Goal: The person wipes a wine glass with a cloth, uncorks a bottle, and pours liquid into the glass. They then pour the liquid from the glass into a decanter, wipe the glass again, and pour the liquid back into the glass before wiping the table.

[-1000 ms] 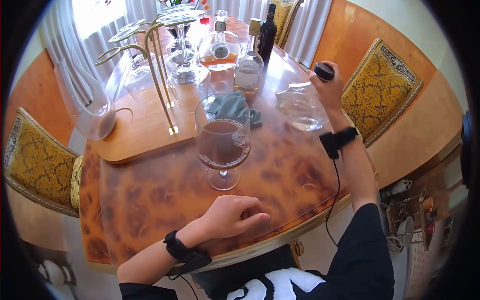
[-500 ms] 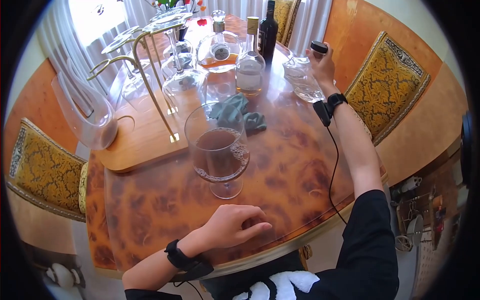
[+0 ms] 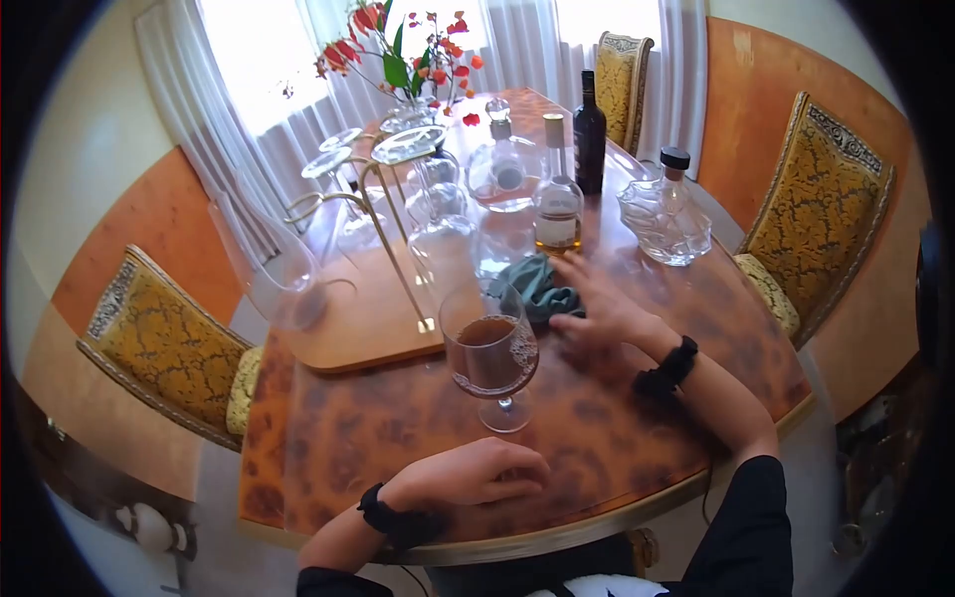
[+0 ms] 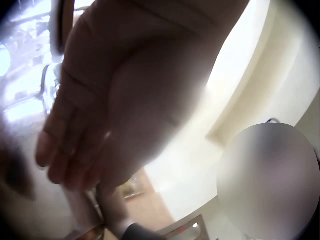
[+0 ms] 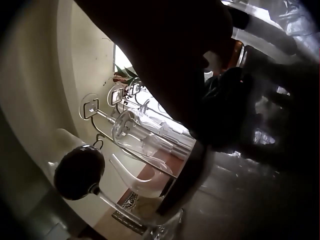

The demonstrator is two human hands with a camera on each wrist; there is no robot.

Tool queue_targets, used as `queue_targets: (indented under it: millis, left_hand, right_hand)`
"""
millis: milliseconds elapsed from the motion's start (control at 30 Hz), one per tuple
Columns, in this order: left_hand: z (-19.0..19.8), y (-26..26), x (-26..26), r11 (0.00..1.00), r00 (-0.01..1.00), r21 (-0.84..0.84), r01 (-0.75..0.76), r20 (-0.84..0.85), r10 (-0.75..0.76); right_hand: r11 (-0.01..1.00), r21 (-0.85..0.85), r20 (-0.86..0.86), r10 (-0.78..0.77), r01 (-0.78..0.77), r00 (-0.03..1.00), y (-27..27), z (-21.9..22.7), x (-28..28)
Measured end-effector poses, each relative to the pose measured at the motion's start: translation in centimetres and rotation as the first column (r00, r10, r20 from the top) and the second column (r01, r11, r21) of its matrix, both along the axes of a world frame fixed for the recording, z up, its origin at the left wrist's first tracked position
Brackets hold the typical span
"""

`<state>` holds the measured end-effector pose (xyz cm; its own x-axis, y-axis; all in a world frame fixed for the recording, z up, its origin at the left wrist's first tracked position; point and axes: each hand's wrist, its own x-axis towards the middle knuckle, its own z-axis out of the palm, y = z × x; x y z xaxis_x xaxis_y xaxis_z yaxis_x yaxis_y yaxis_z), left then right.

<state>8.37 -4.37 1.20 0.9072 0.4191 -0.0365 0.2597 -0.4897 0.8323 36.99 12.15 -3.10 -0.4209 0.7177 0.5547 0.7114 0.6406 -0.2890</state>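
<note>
In the head view the right hand (image 3: pixel 615 310) reaches over the table with fingers spread, at the right side of a crumpled green cloth (image 3: pixel 542 289); whether it touches the cloth is hard to tell. The left hand (image 3: pixel 468 473) rests near the table's front edge, fingers loosely bent, holding nothing. Just beyond it stands a stemmed glass (image 3: pixel 489 360) of brown liquid with foam. A faceted decanter (image 3: pixel 665 221) with a black stopper stands upright at the right. The right wrist view shows the dark hand (image 5: pixel 165 55) close to the cloth (image 5: pixel 227 95).
A wooden board (image 3: pixel 373 333) with a brass rack and hanging glasses is at the left, beside a curved glass decanter (image 3: pixel 284 284). Behind the cloth stand a gold-capped bottle (image 3: pixel 558 214), a round decanter (image 3: pixel 502 171) and a dark bottle (image 3: pixel 589 139). Chairs (image 3: pixel 824 214) flank the table.
The right hand has let go of the decanter's black stopper and moved left and nearer, to the cloth. The decanter now stands upright. The head view has tilted up; the left hand stays by the edge.
</note>
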Motion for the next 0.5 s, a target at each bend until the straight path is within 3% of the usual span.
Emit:
queue_targets:
  millis: [33, 67, 100, 133, 200, 233, 267, 333, 500]
  left_hand:
    - [1.3, 0.1, -0.9, 1.0, 1.0, 0.012, -0.01, -0.025, 0.01]
    - [2.8, 0.3, -1.8, 1.0, 0.988, 0.007, 0.009, -0.155, -0.008]
    - [3.8, 0.4, -2.8, 1.0, 0.959, -0.007, 0.026, -0.282, -0.027]
    - [4.3, 0.5, -3.9, 1.0, 0.953, -0.006, 0.018, -0.303, -0.019]
    - [4.5, 0.8, -5.8, 0.949, 0.914, 0.029, -0.313, -0.263, 0.309]
    - [4.1, 1.5, -6.1, 0.9, 0.87, 0.039, -0.434, -0.243, 0.429]
    - [2.8, 2.2, -6.4, 0.898, 0.865, 0.035, -0.439, -0.255, 0.432]
    - [0.2, 3.8, -6.4, 0.771, 0.771, -0.126, -0.624, 0.065, 0.634]
    - [-1.4, 4.3, -4.4, 0.838, 0.808, -0.089, -0.538, 0.23, 0.543]
  right_hand:
    - [0.992, -0.107, 0.034, 0.066, -0.062, 0.997, 0.5, -0.3, -1.2]
    - [0.969, -0.215, 0.064, 0.138, -0.121, 0.988, 1.2, -0.7, -2.2]
    - [0.962, -0.203, -0.009, 0.182, -0.18, 0.983, 2.4, -2.1, -2.9]
    - [0.961, -0.197, -0.03, 0.19, -0.192, 0.981, 3.4, -3.2, -3.2]
    - [0.964, -0.125, 0.049, 0.241, -0.234, 0.969, 4.8, -4.9, -3.6]
    - [0.946, -0.144, -0.135, 0.273, -0.292, 0.952, 4.4, -4.7, -3.6]
    - [0.942, -0.15, -0.147, 0.278, -0.299, 0.949, 3.9, -4.4, -3.5]
    - [0.93, -0.198, -0.191, 0.273, -0.309, 0.943, 3.3, -3.5, -3.1]
    - [0.906, -0.178, -0.274, 0.328, -0.383, 0.904, 3.3, -3.6, -3.2]
